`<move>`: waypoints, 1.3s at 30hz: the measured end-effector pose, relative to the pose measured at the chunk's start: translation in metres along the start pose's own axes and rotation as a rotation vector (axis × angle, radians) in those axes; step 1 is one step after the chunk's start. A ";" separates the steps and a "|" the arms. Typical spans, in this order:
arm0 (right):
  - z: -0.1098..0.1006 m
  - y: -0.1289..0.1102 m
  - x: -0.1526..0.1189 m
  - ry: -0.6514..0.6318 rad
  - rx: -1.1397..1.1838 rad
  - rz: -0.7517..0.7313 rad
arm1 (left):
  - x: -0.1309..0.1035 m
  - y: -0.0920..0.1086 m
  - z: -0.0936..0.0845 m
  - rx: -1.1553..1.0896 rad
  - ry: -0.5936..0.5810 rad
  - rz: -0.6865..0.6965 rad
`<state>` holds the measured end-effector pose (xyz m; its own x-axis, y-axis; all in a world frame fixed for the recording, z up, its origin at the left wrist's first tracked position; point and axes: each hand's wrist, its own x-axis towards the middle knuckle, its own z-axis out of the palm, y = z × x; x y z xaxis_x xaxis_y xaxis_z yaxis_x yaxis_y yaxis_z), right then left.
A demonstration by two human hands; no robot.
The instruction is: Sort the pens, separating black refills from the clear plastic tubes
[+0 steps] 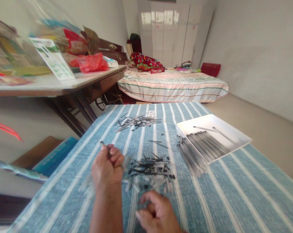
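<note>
My left hand (109, 165) is closed around a slim pen; its dark end (102, 143) pokes up by the thumb, and my fingers hide most of the rest. Lower down, my right hand (158, 212) hovers near the table's front, thumb and forefinger apart and the other fingers curled; I see nothing between them. Just beyond it lies a loose heap of black and clear pen parts (151, 166), with pale translucent pieces (158, 183) along its near side. Farther back is another pile of thin dark and clear parts (139, 122).
A white shallow box (236, 137) at right holds a row of dark-capped pens (207, 144). More pens (190, 157) lie against its left side. Blue striped cloth (221, 191) covers the table. A desk (88, 79) stands at left, a bed (173, 84) behind.
</note>
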<state>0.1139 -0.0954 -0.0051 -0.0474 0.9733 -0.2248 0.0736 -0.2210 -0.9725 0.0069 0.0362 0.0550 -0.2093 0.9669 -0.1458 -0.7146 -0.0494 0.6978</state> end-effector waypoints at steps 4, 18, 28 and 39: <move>-0.033 -0.013 0.019 0.234 -0.554 -0.351 | -0.014 -0.020 0.004 0.226 -0.050 -0.113; -0.078 -0.021 0.068 0.374 -0.504 -0.391 | -0.033 -0.040 0.005 1.352 -0.672 -0.162; -0.092 -0.019 0.064 0.094 -0.186 -0.171 | -0.036 -0.043 0.007 1.462 -0.866 -0.144; -0.105 -0.017 0.063 -0.081 -0.082 -0.195 | -0.037 -0.043 0.007 1.501 -0.878 -0.176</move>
<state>0.2141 -0.0232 0.0037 -0.1478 0.9882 -0.0409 0.1364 -0.0206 -0.9904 0.0499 0.0048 0.0349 0.5510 0.7967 -0.2483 0.6031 -0.1746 0.7783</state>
